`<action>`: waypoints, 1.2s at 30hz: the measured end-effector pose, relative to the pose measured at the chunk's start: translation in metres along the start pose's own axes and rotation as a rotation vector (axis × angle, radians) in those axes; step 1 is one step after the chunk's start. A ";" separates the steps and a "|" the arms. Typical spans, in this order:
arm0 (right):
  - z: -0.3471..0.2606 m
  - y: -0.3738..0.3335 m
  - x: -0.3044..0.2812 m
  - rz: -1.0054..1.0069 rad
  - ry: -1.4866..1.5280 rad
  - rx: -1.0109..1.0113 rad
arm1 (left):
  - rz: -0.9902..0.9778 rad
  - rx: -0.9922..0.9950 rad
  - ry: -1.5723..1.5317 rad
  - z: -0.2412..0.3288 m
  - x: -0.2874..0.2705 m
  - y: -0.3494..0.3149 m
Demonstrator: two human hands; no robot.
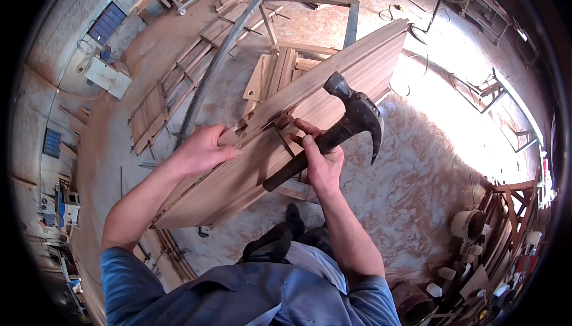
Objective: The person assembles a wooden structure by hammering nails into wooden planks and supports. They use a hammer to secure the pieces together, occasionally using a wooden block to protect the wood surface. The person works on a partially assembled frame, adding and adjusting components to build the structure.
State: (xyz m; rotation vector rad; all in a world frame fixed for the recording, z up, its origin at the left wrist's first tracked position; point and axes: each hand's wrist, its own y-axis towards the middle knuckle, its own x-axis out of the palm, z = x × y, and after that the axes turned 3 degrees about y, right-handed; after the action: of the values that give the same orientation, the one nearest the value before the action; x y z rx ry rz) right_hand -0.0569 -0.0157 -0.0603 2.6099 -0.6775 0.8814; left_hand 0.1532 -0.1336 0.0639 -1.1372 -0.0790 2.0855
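A long pale wooden panel (223, 186) lies slantwise in front of me, from lower left to upper right. A rail (333, 78) runs along its far side, with dark notches near the middle. My left hand (202, 150) is closed on the panel's far edge, thumb on top; its other fingers are partly hidden. My right hand (325, 168) grips a claw hammer (351, 114) across the palm. The hammer's head points up and right, claw toward the right. That hand's fingertips reach to the dark notch by the rail, where a small brown piece (286, 121) shows; whether they touch it I cannot tell.
A metal frame (217, 67) stands beyond the panel, with stacked boards (277, 75) inside it. Long wooden frames (173, 96) lie on the floor at left. Buckets (466, 224) and scrap wood (506, 224) crowd the right side. A white box (107, 77) sits by the left wall.
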 end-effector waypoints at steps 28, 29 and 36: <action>-0.014 -0.001 -0.001 0.004 0.031 0.092 | 0.202 -0.007 0.567 0.053 0.033 -0.028; -0.014 0.001 -0.001 -0.004 0.011 0.091 | 0.195 -0.019 0.569 0.057 0.032 -0.031; -0.015 0.008 -0.005 -0.027 -0.059 0.099 | 0.197 -0.022 0.524 0.054 0.033 -0.034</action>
State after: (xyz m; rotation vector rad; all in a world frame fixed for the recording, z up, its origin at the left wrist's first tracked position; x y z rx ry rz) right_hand -0.0719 -0.0147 -0.0506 2.7360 -0.6278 0.8537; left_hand 0.1217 -0.0725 0.0868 -1.7251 0.2708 1.8831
